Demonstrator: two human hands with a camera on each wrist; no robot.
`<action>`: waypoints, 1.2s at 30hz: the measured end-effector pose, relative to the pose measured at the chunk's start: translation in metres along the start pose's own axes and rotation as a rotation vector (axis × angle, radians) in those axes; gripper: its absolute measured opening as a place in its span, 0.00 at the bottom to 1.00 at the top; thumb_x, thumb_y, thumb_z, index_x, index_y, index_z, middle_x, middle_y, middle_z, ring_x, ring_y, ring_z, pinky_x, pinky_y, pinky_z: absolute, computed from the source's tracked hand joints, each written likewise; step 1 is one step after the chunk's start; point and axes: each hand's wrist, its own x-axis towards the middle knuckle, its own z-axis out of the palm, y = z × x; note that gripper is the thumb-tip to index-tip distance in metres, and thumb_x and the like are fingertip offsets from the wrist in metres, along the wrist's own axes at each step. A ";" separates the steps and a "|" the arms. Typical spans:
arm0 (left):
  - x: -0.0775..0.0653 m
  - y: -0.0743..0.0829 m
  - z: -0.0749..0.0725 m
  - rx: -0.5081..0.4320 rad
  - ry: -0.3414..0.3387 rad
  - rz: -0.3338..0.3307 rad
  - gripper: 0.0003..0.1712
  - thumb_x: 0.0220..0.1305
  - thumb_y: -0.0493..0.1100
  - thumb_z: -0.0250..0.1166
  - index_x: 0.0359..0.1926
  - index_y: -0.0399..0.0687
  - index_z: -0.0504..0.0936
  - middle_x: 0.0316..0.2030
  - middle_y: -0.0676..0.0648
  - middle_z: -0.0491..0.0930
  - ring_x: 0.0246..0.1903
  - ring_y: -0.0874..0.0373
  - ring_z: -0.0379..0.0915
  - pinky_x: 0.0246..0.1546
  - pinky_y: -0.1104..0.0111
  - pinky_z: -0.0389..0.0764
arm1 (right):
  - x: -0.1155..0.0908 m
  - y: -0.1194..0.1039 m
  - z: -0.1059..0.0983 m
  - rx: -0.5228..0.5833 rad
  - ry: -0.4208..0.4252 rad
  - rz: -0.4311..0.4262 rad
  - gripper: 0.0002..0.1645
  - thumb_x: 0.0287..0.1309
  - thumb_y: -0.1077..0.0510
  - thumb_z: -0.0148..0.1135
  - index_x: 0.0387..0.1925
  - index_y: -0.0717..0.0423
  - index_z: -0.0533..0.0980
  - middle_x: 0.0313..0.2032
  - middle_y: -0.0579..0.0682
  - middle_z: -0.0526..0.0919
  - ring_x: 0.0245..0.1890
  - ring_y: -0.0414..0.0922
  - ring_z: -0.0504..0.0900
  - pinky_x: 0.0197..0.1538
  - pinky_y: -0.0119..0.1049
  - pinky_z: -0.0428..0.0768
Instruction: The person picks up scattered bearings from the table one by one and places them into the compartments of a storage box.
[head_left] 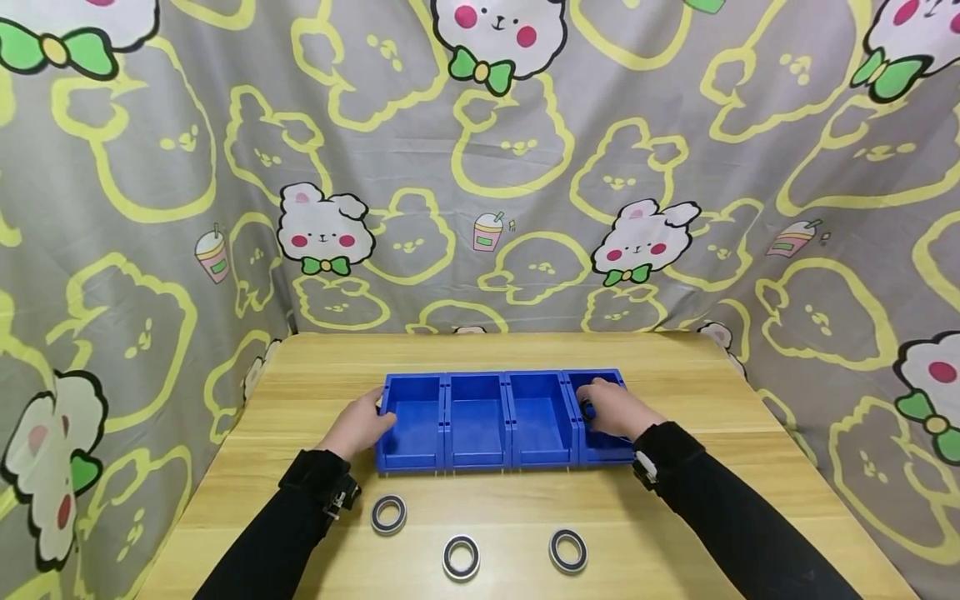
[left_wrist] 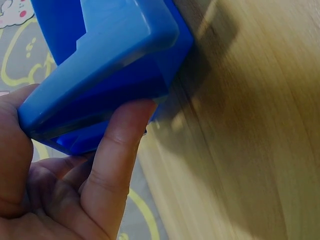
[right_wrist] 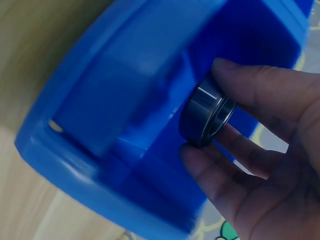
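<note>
steadying the row from its left end, we have our left hand point(head_left: 358, 425) clamped on the side wall of the leftmost bin point(head_left: 411, 429), its fingers curled about the edge. we judge a firm, light hold best, so that the row does not skew on the tabletop point(head_left: 300, 375). at the far right, well apart from it, our right hand point(head_left: 615, 410) pinches the held bearing point(right_wrist: 202, 112) between thumb and fingers, inside the rightmost bin point(head_left: 607, 450). we would handle it by the outer rim, knuckles clear of the walls, and let go only once it sits flat; whether it touches the bin floor we cannot tell.

as for materials, left to right again: the four bins look like smooth, slightly glossy blue plastic, open-topped, with a low front lip, standing side by side. in front of them lie the left bearing point(head_left: 388, 530), the middle bearing point(head_left: 461, 574) and the right bearing point(head_left: 568, 567), flat rings with bright metal rims and a dark band around an open bore. the held one, tilted, shows a polished, curved outer face. beneath, we see pale, streaky wood grain.
</note>
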 end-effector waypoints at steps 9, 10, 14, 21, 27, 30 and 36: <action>-0.002 0.004 0.000 0.015 0.003 -0.017 0.40 0.69 0.43 0.58 0.77 0.37 0.55 0.51 0.34 0.78 0.19 0.56 0.75 0.20 0.66 0.75 | 0.009 0.003 0.018 -0.027 0.017 0.023 0.19 0.45 0.73 0.70 0.43 0.68 0.80 0.37 0.60 0.82 0.43 0.57 0.81 0.49 0.52 0.80; -0.002 0.004 0.000 0.013 0.004 -0.018 0.40 0.69 0.43 0.58 0.77 0.37 0.55 0.51 0.34 0.78 0.19 0.56 0.75 0.20 0.66 0.75 | 0.009 0.004 0.019 -0.024 0.016 0.028 0.19 0.46 0.73 0.70 0.43 0.69 0.80 0.37 0.60 0.82 0.43 0.57 0.81 0.50 0.52 0.80; -0.003 0.005 0.000 0.013 0.005 -0.023 0.40 0.69 0.43 0.58 0.77 0.37 0.55 0.51 0.34 0.78 0.19 0.56 0.75 0.20 0.66 0.75 | 0.012 0.004 0.023 -0.018 0.003 0.055 0.17 0.50 0.73 0.67 0.45 0.69 0.80 0.38 0.61 0.82 0.45 0.58 0.80 0.52 0.53 0.78; -0.002 0.003 0.002 0.017 0.011 -0.025 0.40 0.69 0.43 0.58 0.77 0.37 0.55 0.51 0.34 0.78 0.17 0.56 0.74 0.19 0.66 0.74 | 0.015 0.004 0.027 -0.021 -0.038 0.092 0.16 0.58 0.70 0.64 0.49 0.69 0.79 0.42 0.62 0.83 0.47 0.58 0.80 0.55 0.54 0.77; -0.003 0.003 0.003 0.017 0.016 -0.027 0.40 0.69 0.44 0.58 0.77 0.38 0.55 0.50 0.34 0.78 0.17 0.56 0.74 0.19 0.66 0.74 | 0.015 0.004 0.026 -0.023 -0.038 0.085 0.13 0.62 0.67 0.61 0.48 0.67 0.80 0.41 0.61 0.83 0.46 0.58 0.80 0.54 0.54 0.78; -0.003 0.004 0.002 0.017 0.013 -0.024 0.40 0.69 0.44 0.58 0.77 0.38 0.55 0.49 0.34 0.78 0.17 0.55 0.74 0.20 0.65 0.75 | 0.014 0.005 0.027 -0.020 -0.040 0.097 0.14 0.63 0.67 0.61 0.49 0.67 0.80 0.43 0.61 0.83 0.48 0.58 0.80 0.55 0.54 0.77; -0.002 0.002 0.003 0.024 0.008 -0.031 0.40 0.69 0.43 0.58 0.77 0.38 0.54 0.49 0.34 0.78 0.17 0.55 0.73 0.20 0.66 0.74 | 0.012 0.006 0.031 -0.014 -0.032 0.094 0.19 0.62 0.65 0.63 0.53 0.69 0.78 0.46 0.65 0.82 0.50 0.62 0.79 0.57 0.56 0.76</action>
